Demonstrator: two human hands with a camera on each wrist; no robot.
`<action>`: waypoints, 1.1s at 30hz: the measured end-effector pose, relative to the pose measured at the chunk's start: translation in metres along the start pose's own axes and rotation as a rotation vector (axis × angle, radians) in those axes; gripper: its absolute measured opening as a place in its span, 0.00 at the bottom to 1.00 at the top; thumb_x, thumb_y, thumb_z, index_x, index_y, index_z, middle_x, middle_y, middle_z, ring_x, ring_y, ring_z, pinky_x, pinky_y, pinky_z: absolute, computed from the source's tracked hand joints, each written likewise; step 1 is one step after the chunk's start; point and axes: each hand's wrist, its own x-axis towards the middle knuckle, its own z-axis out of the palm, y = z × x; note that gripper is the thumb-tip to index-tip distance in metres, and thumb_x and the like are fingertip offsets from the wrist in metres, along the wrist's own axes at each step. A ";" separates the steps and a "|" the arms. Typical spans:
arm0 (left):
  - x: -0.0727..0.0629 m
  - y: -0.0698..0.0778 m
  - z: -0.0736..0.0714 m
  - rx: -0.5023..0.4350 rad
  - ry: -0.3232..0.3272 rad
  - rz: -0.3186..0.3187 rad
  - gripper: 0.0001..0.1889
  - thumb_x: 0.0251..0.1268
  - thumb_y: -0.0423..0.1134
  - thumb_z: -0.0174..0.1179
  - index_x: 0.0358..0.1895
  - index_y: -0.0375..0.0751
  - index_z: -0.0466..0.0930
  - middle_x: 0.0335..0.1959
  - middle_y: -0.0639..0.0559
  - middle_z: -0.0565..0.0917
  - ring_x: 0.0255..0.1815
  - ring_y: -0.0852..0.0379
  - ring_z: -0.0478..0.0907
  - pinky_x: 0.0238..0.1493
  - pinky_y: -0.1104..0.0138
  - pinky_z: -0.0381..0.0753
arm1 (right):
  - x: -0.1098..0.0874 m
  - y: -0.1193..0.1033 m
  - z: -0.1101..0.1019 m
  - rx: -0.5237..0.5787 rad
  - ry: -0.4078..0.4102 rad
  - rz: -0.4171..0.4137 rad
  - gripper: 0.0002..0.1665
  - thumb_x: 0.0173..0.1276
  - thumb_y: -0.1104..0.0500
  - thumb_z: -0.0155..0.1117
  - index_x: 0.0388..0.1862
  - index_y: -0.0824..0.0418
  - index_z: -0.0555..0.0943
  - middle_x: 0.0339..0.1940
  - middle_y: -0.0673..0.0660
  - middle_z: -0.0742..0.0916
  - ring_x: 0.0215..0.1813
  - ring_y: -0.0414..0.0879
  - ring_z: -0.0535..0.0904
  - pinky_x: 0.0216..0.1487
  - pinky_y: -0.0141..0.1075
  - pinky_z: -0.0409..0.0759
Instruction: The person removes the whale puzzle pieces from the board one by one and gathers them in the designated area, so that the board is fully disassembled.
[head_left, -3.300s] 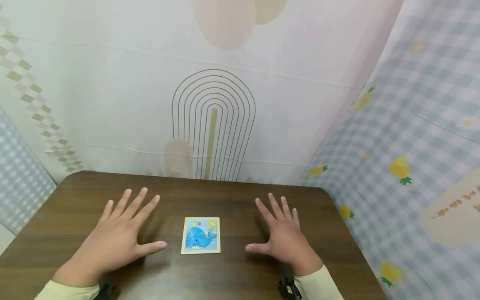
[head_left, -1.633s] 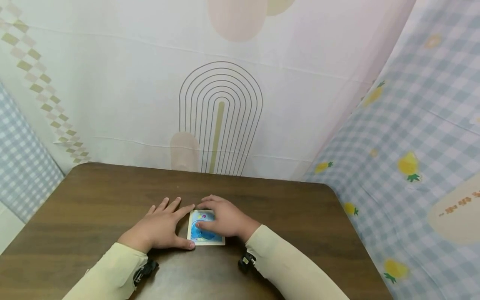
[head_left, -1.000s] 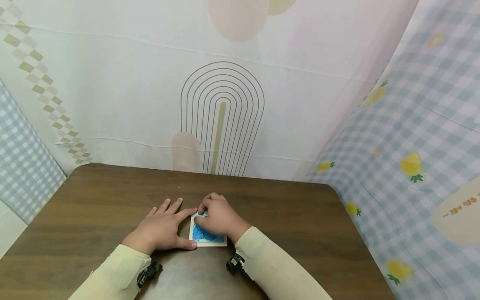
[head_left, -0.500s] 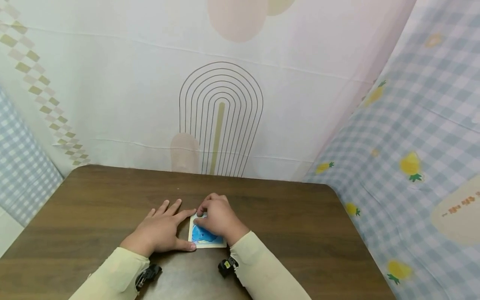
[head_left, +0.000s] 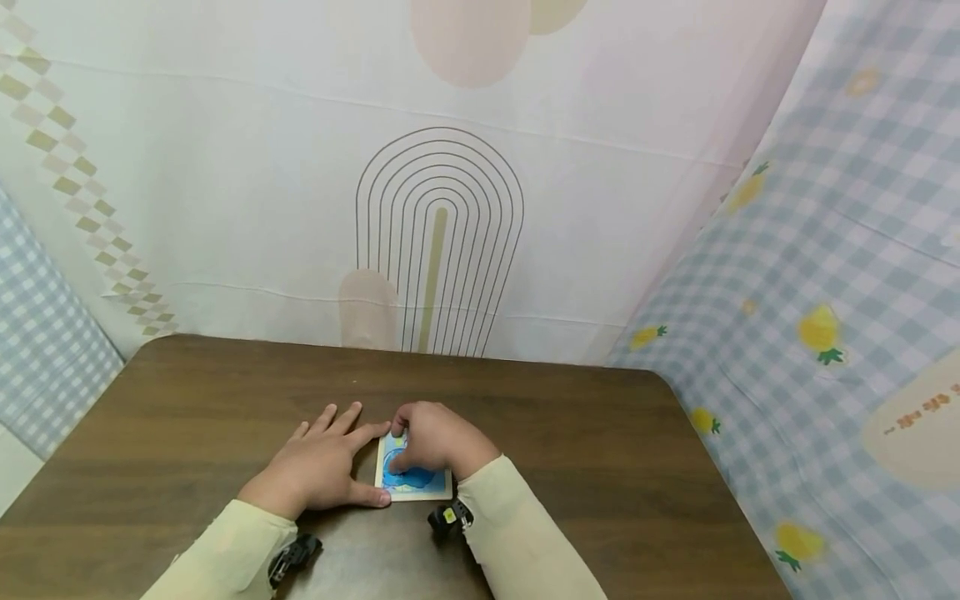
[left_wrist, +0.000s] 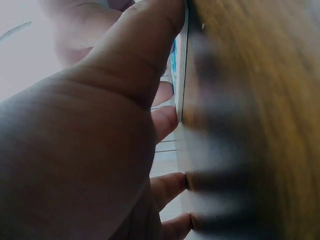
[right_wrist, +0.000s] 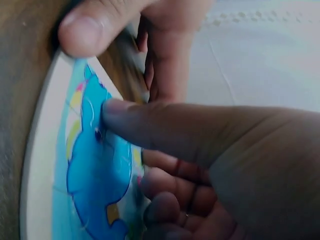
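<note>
Currently your right hand (head_left: 435, 437) lies curled on the whale puzzle (head_left: 420, 485), mid-table toward the near edge, thumb pressing its face; left hand (head_left: 318, 467), fingers straight, braces its left edge.

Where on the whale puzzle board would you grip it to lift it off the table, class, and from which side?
Grip the whale puzzle board by its thin near edge, coming from the front: it lies flat, the left hand lines its left edge, and the right hand covers its top.

light: bright, even | shadows: soft | wrist views: blurred, dim
</note>
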 end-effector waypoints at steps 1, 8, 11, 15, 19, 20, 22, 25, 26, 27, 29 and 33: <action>0.000 0.000 0.000 0.003 0.002 0.001 0.59 0.53 0.83 0.74 0.89 0.65 0.68 0.94 0.33 0.55 0.92 0.18 0.47 0.81 0.19 0.55 | 0.000 0.001 0.000 0.018 -0.005 0.005 0.20 0.64 0.54 0.89 0.49 0.54 0.87 0.38 0.46 0.90 0.31 0.39 0.80 0.36 0.33 0.81; 0.000 0.000 0.002 0.007 0.007 0.004 0.59 0.52 0.84 0.73 0.89 0.66 0.68 0.94 0.34 0.56 0.92 0.18 0.47 0.82 0.19 0.55 | 0.000 0.002 0.000 0.024 -0.016 0.014 0.18 0.69 0.52 0.86 0.48 0.54 0.84 0.36 0.45 0.87 0.33 0.40 0.79 0.36 0.34 0.80; 0.000 0.000 0.002 0.006 0.007 0.002 0.59 0.52 0.84 0.73 0.89 0.67 0.68 0.94 0.34 0.56 0.92 0.18 0.48 0.82 0.19 0.55 | 0.000 -0.001 0.000 0.004 -0.016 0.018 0.16 0.72 0.51 0.84 0.45 0.53 0.83 0.37 0.45 0.86 0.35 0.40 0.79 0.38 0.34 0.79; 0.000 0.000 0.002 0.004 0.009 0.003 0.59 0.52 0.84 0.74 0.88 0.64 0.69 0.93 0.34 0.56 0.92 0.18 0.48 0.82 0.19 0.55 | 0.001 -0.003 0.002 -0.005 -0.017 0.034 0.14 0.75 0.50 0.81 0.41 0.52 0.82 0.34 0.46 0.85 0.34 0.40 0.79 0.36 0.34 0.77; 0.000 -0.001 0.001 -0.004 0.010 0.006 0.59 0.53 0.83 0.74 0.88 0.65 0.69 0.93 0.33 0.56 0.92 0.18 0.47 0.81 0.18 0.54 | 0.001 -0.004 0.005 -0.015 0.015 0.038 0.12 0.76 0.50 0.80 0.43 0.51 0.83 0.36 0.44 0.86 0.35 0.40 0.79 0.39 0.34 0.79; 0.000 -0.001 0.001 -0.005 0.010 0.007 0.59 0.53 0.83 0.74 0.88 0.65 0.68 0.93 0.33 0.56 0.92 0.18 0.47 0.81 0.18 0.54 | 0.001 -0.003 0.006 -0.017 0.029 0.037 0.12 0.76 0.50 0.80 0.44 0.51 0.83 0.36 0.44 0.86 0.35 0.40 0.79 0.40 0.34 0.79; 0.000 -0.001 0.001 -0.006 0.010 0.009 0.59 0.53 0.82 0.74 0.89 0.65 0.68 0.93 0.33 0.56 0.92 0.17 0.47 0.81 0.18 0.54 | 0.001 -0.003 0.008 -0.011 0.059 0.039 0.13 0.75 0.50 0.81 0.45 0.51 0.84 0.38 0.44 0.87 0.36 0.39 0.80 0.41 0.34 0.80; 0.000 -0.001 0.001 -0.004 0.011 0.011 0.59 0.53 0.83 0.74 0.88 0.64 0.69 0.93 0.33 0.56 0.92 0.17 0.48 0.81 0.18 0.54 | 0.001 -0.001 0.011 0.008 0.113 0.035 0.12 0.72 0.51 0.84 0.43 0.51 0.87 0.39 0.45 0.90 0.36 0.39 0.80 0.41 0.34 0.81; 0.000 -0.001 0.001 -0.002 0.012 0.011 0.59 0.53 0.83 0.74 0.88 0.64 0.69 0.93 0.33 0.56 0.91 0.17 0.48 0.81 0.18 0.55 | 0.001 -0.001 0.012 0.016 0.132 0.032 0.11 0.72 0.51 0.84 0.42 0.52 0.88 0.40 0.46 0.90 0.36 0.39 0.80 0.41 0.34 0.82; 0.000 -0.001 0.001 -0.002 0.012 0.011 0.59 0.53 0.83 0.74 0.88 0.64 0.69 0.93 0.33 0.56 0.91 0.17 0.48 0.81 0.18 0.55 | 0.000 0.000 0.013 0.022 0.149 0.027 0.11 0.71 0.52 0.85 0.41 0.52 0.89 0.40 0.46 0.91 0.36 0.38 0.80 0.41 0.34 0.82; 0.000 0.000 0.001 -0.001 0.013 0.012 0.59 0.53 0.83 0.74 0.88 0.63 0.69 0.93 0.33 0.56 0.91 0.17 0.48 0.81 0.18 0.55 | -0.001 0.001 0.014 0.032 0.175 0.018 0.10 0.70 0.53 0.85 0.40 0.53 0.91 0.42 0.47 0.93 0.36 0.37 0.79 0.41 0.33 0.82; 0.000 0.000 0.001 -0.001 0.008 0.007 0.59 0.52 0.83 0.74 0.88 0.63 0.70 0.93 0.33 0.56 0.91 0.17 0.48 0.81 0.18 0.55 | -0.001 0.002 0.014 0.046 0.179 -0.002 0.09 0.69 0.53 0.86 0.39 0.53 0.91 0.43 0.47 0.94 0.35 0.36 0.79 0.38 0.32 0.82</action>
